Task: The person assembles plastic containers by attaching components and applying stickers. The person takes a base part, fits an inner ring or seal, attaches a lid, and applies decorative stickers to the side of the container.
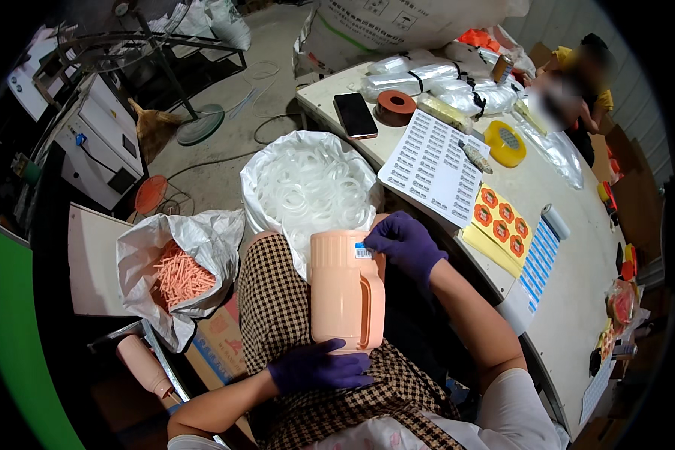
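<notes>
A peach plastic jug (341,300) with a side handle rests against my lap, its ribbed rim at the top. My left hand (319,367), in a purple glove, grips it at the base, with the thumb in front and the fingers underneath. Near the rim is a small blue-and-white sticker (363,251). My right hand (409,244), also gloved in purple, is closed, with its fingertips pinched at the sticker's right edge against the jug. The palm side of each hand is hidden.
Ahead stands a white sack (251,176) of clear plastic rings. Left of it is a sack (127,259) of peach plastic pieces. On the right, a table (562,255) carries a phone (355,116), sticker sheets (435,161) and yellow tape (505,144). A person (589,90) is beyond it.
</notes>
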`<state>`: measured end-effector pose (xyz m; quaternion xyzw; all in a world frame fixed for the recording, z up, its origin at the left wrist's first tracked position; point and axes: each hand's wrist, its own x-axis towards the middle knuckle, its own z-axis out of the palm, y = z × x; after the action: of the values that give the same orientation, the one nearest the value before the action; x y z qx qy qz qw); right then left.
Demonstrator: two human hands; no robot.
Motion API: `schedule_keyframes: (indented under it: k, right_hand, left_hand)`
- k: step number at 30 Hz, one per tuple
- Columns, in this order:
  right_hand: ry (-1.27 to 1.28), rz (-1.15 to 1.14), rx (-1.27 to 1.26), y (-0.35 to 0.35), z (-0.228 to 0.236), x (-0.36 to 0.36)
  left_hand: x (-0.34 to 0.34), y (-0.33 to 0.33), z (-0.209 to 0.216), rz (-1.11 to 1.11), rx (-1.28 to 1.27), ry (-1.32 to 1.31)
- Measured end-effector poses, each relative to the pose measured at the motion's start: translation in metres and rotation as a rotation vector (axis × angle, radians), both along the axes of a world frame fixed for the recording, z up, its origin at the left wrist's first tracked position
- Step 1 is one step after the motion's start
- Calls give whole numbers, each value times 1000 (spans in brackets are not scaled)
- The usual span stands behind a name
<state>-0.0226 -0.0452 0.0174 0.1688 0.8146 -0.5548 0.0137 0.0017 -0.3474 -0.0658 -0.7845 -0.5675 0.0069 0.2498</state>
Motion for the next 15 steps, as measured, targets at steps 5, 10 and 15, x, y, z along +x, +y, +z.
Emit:
schedule_keyframes:
  k: [5,10,15]
  right_hand:
    - [152,90,234,2,-4,-12]
    - [-114,191,-113,5,18,-22]
    - [-71,-68,-1541,-49,-2,41]
  left_hand:
    - [-13,4,-2,-187,227,1070]
    - [-8,-43,50,177,11,-339]
    - [-13,-62,149,869,547,-996]
